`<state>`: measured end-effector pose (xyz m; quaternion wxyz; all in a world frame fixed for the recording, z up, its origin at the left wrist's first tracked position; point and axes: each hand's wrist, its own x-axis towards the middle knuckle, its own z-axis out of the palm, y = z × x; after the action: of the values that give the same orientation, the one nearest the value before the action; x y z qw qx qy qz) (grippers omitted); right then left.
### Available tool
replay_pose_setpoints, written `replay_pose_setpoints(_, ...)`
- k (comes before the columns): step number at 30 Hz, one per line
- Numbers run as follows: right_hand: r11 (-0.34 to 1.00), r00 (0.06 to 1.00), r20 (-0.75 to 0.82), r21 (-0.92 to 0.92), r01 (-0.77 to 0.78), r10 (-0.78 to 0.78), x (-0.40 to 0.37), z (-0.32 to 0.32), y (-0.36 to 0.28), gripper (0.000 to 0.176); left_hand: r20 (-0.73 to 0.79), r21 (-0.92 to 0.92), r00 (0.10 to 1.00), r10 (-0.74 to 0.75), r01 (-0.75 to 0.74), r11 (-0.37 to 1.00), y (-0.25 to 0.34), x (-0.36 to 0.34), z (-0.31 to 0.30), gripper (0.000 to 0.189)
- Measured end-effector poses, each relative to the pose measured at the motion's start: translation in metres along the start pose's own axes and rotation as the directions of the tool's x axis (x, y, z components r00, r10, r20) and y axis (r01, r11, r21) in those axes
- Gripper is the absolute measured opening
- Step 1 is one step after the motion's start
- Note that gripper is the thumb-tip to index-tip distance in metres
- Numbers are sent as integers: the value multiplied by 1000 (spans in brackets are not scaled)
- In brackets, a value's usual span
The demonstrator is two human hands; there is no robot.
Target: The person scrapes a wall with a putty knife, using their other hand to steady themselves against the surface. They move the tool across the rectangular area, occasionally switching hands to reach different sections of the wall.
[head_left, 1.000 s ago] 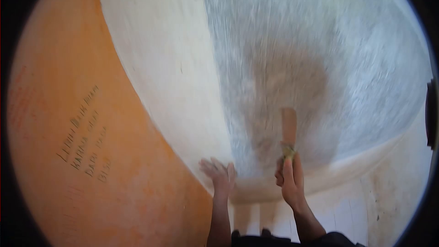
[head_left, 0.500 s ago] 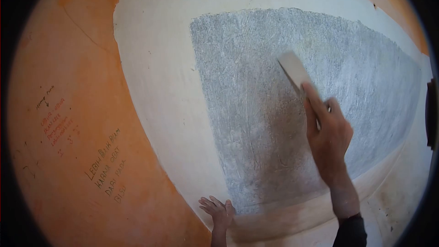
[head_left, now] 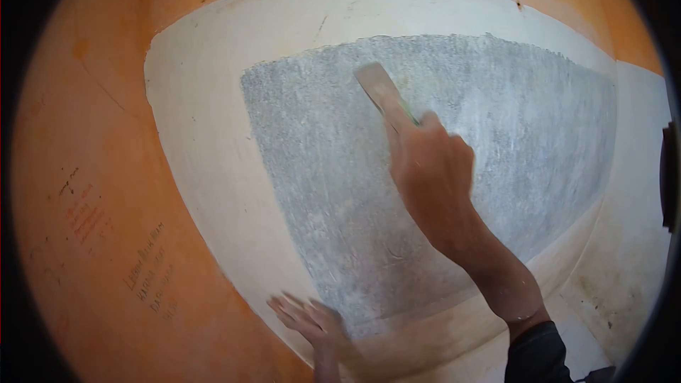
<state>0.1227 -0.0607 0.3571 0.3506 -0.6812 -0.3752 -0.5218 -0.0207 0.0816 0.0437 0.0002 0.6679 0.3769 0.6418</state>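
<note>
My right hand [head_left: 434,174] is closed around the handle of a putty knife [head_left: 379,88]. Its broad flat blade points up and left over the upper part of a rough grey patch [head_left: 539,120] on the wall. A bit of green shows beside my fingers. Low on the left, my left hand [head_left: 305,318] has its fingers stretched out against the wall, by the patch's lower left corner. A smooth white border [head_left: 206,128] surrounds the patch.
Orange wall [head_left: 85,106] lies beyond the white border, with black handwriting [head_left: 149,276] and red handwriting [head_left: 86,216] at the left. A pale ledge [head_left: 418,337] runs below the patch. Something dark [head_left: 668,177] stands at the right edge.
My right hand and the putty knife have moved left and up across the grey patch. My left hand stays near the lower left corner. The view has shifted, so the wall appears farther left and lower.
</note>
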Motion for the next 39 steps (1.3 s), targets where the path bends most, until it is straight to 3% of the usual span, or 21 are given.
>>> replay_pose_setpoints(2, 999, 999, 46, -41, -5, 7, 31, 0, -14, 40, -111, -240, 993, 48, -74, 968, 29, 36, -2, 54)
replay_pose_setpoints(4, 997, 996, 89, -73, -22, 29, 34, -5, -13, 42, -110, -91, 964, 241, -251, 964, 47, 75, -8, 52)
replay_pose_setpoints(6, 995, 994, 99, -73, 63, -56, 24, -7, -6, 45, -148, -37, 928, 342, -350, 936, 62, 111, -6, 50)
replay_pose_setpoints(10, 995, 984, 156, -33, 92, -86, 26, -2, 4, 44, -136, 27, 923, 360, -360, 933, 71, 161, -3, 48)
replay_pose_setpoints(12, 999, 997, 68, 18, 30, -31, 59, 4, -7, 46, -188, 253, 891, 413, -363, 897, 64, 171, 14, 50)
replay_pose_setpoints(13, 999, 997, 67, 27, 28, -30, 56, 3, -15, 46, -189, 261, 889, 417, -364, 894, 61, 172, 18, 50)
replay_pose_setpoints(16, 999, 993, 116, -44, 32, -26, 28, 1, -26, 43, -210, 249, 870, 446, -393, 885, 56, 169, 17, 52)
replay_pose_setpoints(19, 996, 996, 26, 30, 87, -88, 25, 4, -23, 42, -239, 249, 861, 449, -393, 885, 58, 173, 18, 55)
replay_pose_setpoints(21, 1000, 1000, 26, 11, 11, -11, 44, 7, -29, 39, -224, 240, 865, 448, -397, 886, 58, 171, 17, 51)
replay_pose_setpoints(28, 997, 999, 43, 77, 9, -12, 33, -7, -41, 28, -216, 226, 881, 421, -374, 899, 55, 172, 18, 54)
replay_pose_setpoints(30, 994, 986, 131, 26, -103, 99, 39, -10, -60, 25, -219, 216, 879, 423, -380, 900, 54, 173, 18, 54)
replay_pose_setpoints(36, 983, 972, 204, 121, -141, 114, 35, -9, -51, 22, -224, 190, 876, 427, -391, 901, 50, 173, 19, 56)
replay_pose_setpoints(39, 990, 985, 115, 44, -131, 126, 35, -9, -62, 22, -202, 189, 888, 412, -378, 906, 49, 168, 19, 56)
